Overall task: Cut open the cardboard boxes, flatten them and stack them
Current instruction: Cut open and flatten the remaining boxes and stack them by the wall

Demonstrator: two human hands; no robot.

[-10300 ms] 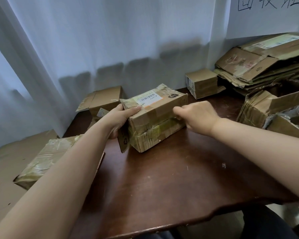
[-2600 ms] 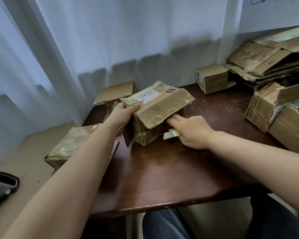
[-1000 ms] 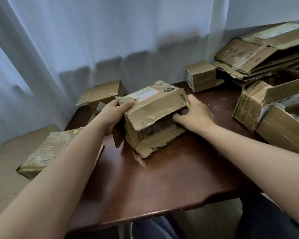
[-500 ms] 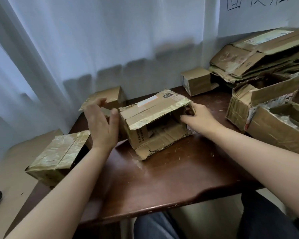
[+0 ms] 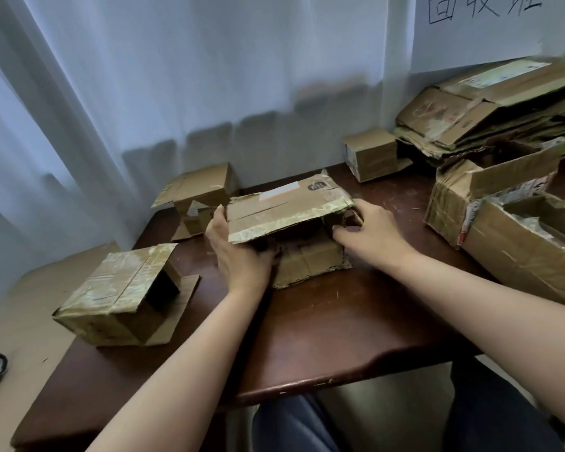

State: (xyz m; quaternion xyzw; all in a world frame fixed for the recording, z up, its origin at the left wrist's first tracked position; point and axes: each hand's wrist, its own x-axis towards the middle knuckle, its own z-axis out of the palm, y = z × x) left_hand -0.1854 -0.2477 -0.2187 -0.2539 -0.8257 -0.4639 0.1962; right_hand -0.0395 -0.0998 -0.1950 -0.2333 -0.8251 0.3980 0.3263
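A taped cardboard box with a white label lies on the dark wooden table, its near end cut open and its flaps spread. My left hand grips its left side, fingers curled into the open end. My right hand holds its right end, fingertips hooked on the side wall. A stack of flattened boxes lies at the back right. No cutter is visible in either hand.
An opened taped box sits at the table's left edge, another opened box behind it. A small closed box stands at the back. Two larger open boxes crowd the right side. White curtain behind.
My left hand has come back down from open in the air onto the box's left side. The box sits lower and flatter than a half second ago. My right hand stays on its right end.
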